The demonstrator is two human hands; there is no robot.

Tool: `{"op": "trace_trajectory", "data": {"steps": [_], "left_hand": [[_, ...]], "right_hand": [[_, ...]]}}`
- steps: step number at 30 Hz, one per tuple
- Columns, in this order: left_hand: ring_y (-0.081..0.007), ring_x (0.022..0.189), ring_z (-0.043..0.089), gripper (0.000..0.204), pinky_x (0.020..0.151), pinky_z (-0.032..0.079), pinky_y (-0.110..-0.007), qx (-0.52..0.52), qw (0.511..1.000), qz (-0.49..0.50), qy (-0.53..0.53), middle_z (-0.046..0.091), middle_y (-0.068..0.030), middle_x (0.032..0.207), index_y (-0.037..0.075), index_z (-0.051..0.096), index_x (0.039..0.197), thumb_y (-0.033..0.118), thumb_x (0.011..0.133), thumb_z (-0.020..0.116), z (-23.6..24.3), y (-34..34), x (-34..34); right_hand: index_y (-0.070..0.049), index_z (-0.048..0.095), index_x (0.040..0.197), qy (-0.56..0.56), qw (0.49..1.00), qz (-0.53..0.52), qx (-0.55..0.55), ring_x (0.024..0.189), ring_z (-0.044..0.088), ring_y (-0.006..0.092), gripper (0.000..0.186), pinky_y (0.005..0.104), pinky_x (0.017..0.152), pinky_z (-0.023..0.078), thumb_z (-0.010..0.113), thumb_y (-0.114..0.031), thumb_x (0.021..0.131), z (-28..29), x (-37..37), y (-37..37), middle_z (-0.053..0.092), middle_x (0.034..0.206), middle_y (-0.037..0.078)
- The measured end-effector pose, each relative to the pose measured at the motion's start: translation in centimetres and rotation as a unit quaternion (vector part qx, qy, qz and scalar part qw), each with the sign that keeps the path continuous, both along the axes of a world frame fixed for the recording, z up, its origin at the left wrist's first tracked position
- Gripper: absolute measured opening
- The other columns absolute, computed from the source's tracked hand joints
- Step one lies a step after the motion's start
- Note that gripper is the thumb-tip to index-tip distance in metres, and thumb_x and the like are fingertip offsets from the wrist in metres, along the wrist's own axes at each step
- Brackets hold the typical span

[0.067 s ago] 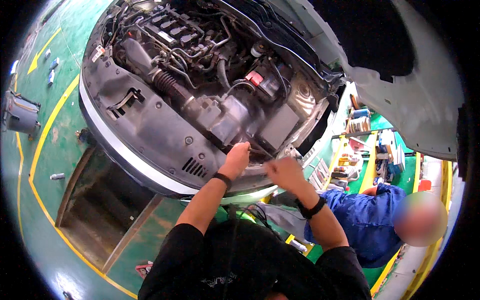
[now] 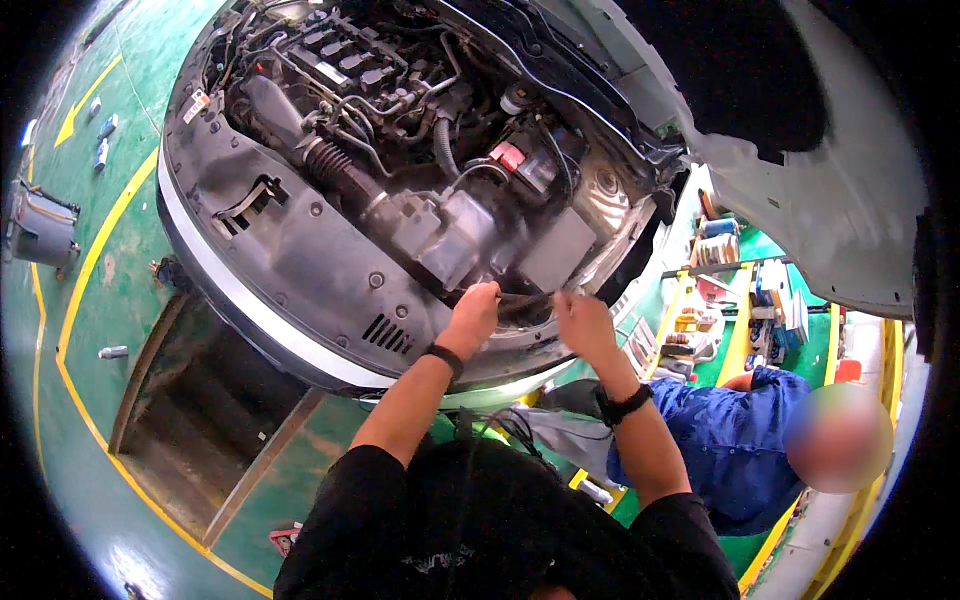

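Observation:
My left hand (image 2: 473, 315) is closed at the front edge of an open engine bay, its fingertips pressed together; what they pinch is hidden. A little to the right, my right hand (image 2: 585, 325) is raised with its fingers curled in, slightly blurred. A dark, narrow strip-like piece (image 2: 526, 300) runs between the two hands; I cannot make out whether it is held or part of the car. Just beyond them are a black plastic box (image 2: 458, 240) with a ribbed intake hose (image 2: 343, 172) and a flat grey cover (image 2: 558, 252).
The car's front panel (image 2: 280, 240) curves to the left. A raised hood (image 2: 750, 190) overhangs the right side. A person in blue (image 2: 715, 440) is close on my right, near shelves of boxes (image 2: 775, 300). A stepped pit (image 2: 200, 420) opens in the green floor at left.
My right hand has shifted right and slightly away from my left hand, uncovering the dark strip between them. My left hand has stayed nearly in place.

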State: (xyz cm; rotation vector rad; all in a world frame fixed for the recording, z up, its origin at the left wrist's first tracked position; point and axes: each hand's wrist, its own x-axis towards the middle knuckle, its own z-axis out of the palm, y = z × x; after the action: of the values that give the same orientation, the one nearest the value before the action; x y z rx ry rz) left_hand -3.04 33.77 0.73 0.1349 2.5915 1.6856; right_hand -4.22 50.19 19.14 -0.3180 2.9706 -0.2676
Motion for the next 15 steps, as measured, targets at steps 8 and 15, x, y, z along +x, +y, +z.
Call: {"op": "trace_trajectory", "data": {"steps": [8, 15], "left_hand": [[-0.044, 0.092, 0.057, 0.012, 0.08, 0.046, -0.051, 0.017, 1.0, 0.014, 0.018, 0.062, -0.0224, 0.093, 0.001, 0.059, 0.096, 0.01, 0.09, 0.055, 0.5, -0.7, -0.3], [-0.0463, 0.095, 0.059, 0.014, 0.081, 0.047, -0.053, 0.021, 0.999, 0.038, 0.001, 0.064, -0.0259, 0.095, 0.0, 0.061, 0.099, 0.007, 0.089, 0.054, 0.6, -1.4, -1.2]], "right_hand": [[-0.004, 0.069, 0.096, -0.185, 0.928, 0.264, -0.186, 0.094, 0.065, 0.0407, 0.036, 0.049, 0.076, 0.052, 0.055, -0.036, 0.097, 4.1, -1.2, -9.7, 0.069, 0.097, 0.023], [-0.001, 0.068, 0.097, 0.031, 0.994, -0.004, -0.106, 0.082, 0.067, 0.0422, 0.039, 0.0487, 0.076, 0.053, 0.055, -0.038, 0.097, 0.4, -2.0, -2.4, 0.071, 0.088, 0.019]]}}
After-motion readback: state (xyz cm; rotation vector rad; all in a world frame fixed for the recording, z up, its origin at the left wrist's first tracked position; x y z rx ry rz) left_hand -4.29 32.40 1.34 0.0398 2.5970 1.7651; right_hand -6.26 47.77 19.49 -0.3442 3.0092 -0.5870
